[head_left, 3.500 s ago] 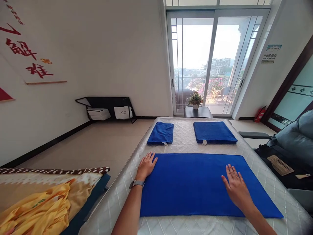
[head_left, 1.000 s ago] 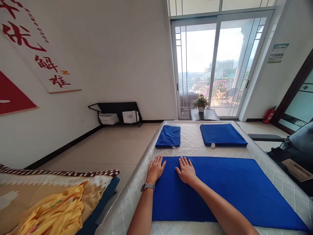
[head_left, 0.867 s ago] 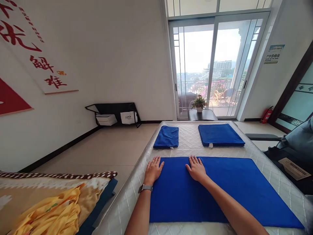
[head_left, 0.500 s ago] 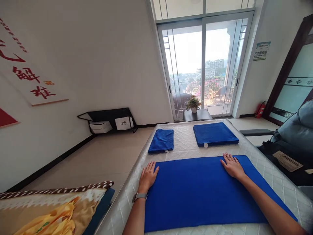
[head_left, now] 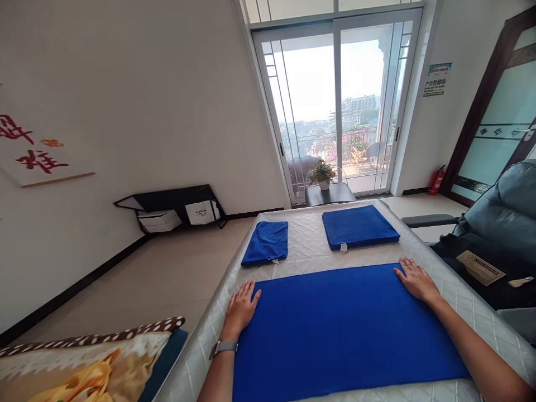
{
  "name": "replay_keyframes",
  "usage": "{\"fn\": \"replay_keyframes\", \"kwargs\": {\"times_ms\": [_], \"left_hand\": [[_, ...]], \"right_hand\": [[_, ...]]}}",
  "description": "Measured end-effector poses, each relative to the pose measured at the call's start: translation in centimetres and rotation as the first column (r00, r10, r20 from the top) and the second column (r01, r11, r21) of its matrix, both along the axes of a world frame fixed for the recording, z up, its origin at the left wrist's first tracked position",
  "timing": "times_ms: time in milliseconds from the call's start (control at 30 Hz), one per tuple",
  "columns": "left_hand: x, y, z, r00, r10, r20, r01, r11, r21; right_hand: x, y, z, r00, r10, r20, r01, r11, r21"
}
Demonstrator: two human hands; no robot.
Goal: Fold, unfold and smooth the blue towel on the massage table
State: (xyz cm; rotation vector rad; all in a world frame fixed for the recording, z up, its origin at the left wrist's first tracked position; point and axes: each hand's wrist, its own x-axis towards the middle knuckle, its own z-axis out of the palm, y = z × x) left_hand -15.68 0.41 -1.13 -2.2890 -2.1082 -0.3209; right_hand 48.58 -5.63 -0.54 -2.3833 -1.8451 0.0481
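A wide blue cloth (head_left: 335, 329) lies flat on a white quilted mattress (head_left: 304, 234). My left hand (head_left: 240, 307) rests open on the cloth's far left corner, fingers stretched forward, a grey-banded watch (head_left: 224, 349) on that wrist. At the far right corner my right hand (head_left: 417, 279) lies flat and open, its fingers over the cloth's edge. Beyond the cloth sit a small folded blue cloth (head_left: 267, 241) on the left and a larger folded stack of blue cloth (head_left: 360, 226) on the right, each with a white tag showing.
To the left are a patterned pillow (head_left: 142, 357) with yellow fabric (head_left: 90, 379) and a low black rack (head_left: 176, 201) holding white boxes. A potted plant (head_left: 324, 174) stands on a chair past the mattress. A dark armchair (head_left: 511, 212) flanks the right side.
My right hand has slid right across the cloth to its far right corner. My left hand stays at the left corner. The view has turned slightly to the right.
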Motion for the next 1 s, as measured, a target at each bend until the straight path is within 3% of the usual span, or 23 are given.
{"fn": "replay_keyframes", "kwargs": {"times_ms": [233, 367, 467, 567, 667, 833, 1000], "left_hand": [[0.3, -0.2, 0.3, 1.0, 0.006, 0.006, -0.006, 0.999, -0.032], [0.5, -0.5, 0.7, 1.0, 0.006, 0.023, -0.005, 1.0, -0.029], [0.6, -0.7, 0.8, 0.999, 0.001, 0.035, -0.001, 1.0, 0.008], [0.7, -0.8, 0.9, 0.999, 0.004, 0.041, -0.006, 0.999, 0.04], [0.9, -1.0, 1.3, 0.998, 0.019, 0.054, -0.022, 0.998, 0.061], [1.2, -1.5, 2.6, 0.997, 0.034, 0.069, -0.044, 0.99, 0.136], [1.2, -1.6, 2.7, 0.998, 0.038, 0.057, -0.046, 0.988, 0.147]], "right_hand": [[-0.2, -0.2, 0.3, 0.999, -0.002, 0.035, 0.002, 1.0, 0.007], [-1.3, -0.9, 1.8, 0.988, -0.004, 0.152, -0.005, 0.998, 0.057], [-3.8, -1.2, 3.2, 0.967, -0.032, 0.253, -0.006, 0.989, 0.149], [-9.0, -1.2, 4.3, 0.979, -0.041, 0.199, -0.003, 0.976, 0.216], [-16.4, -1.1, 5.0, 0.983, 0.169, 0.073, -0.181, 0.963, 0.198], [-29.1, -1.3, 5.3, 0.826, 0.554, -0.105, -0.526, 0.824, 0.209], [-37.9, -0.4, 5.1, 0.692, 0.693, -0.202, -0.647, 0.72, 0.251]]}}
